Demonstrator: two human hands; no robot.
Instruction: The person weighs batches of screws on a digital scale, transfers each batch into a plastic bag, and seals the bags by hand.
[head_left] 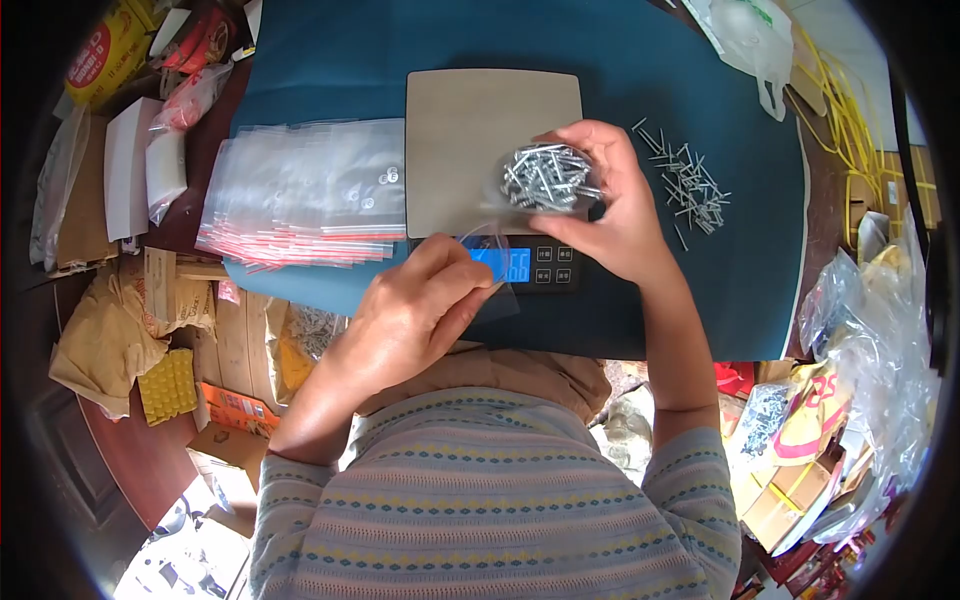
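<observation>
My right hand [610,200] is wrapped round a clear round container full of silver screws or rivets [548,178], held over the lower right part of the scale's plate [455,130]. My left hand [430,300] pinches the edge of a clear plastic bag [498,302] in front of the scale's blue display [516,265], which is partly covered. To the left of the scale lies a fanned stack of clear zip bags [310,190] with red edges. Loose metal pieces [690,185] are scattered on the dark cloth to the right.
A dark teal cloth [340,60] covers the table. White plastic bag [745,40] lies at the back right, beside yellow straps [845,110]. Boxes and packets crowd the left edge. Cardboard [790,500] and clear plastic wrapping [880,340] stand at the lower right.
</observation>
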